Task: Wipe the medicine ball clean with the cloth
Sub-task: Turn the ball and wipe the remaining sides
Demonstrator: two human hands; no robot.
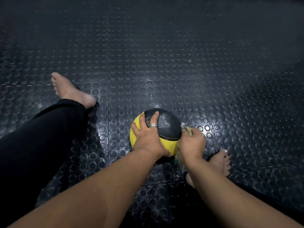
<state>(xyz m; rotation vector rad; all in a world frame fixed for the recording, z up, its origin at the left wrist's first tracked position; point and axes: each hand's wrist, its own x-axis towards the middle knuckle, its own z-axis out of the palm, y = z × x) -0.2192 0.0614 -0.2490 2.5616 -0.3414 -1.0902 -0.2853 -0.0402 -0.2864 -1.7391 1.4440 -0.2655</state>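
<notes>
A black and yellow medicine ball [167,127] sits on the dark studded floor in front of me. My left hand [148,137] lies spread over its top and left side, fingers straight, a ring on one finger. My right hand [192,142] grips a pale, frayed cloth [179,157] and holds it against the ball's right side. A bit of the cloth sticks out above the fist, and its loose end hangs below the wrist. The ball's lower right part is hidden behind my hands.
The floor is black rubber matting with round studs [164,71]. My left leg in dark trousers [41,137] stretches out at left, bare foot [70,91] beyond it. My right bare foot [220,163] rests just right of the ball.
</notes>
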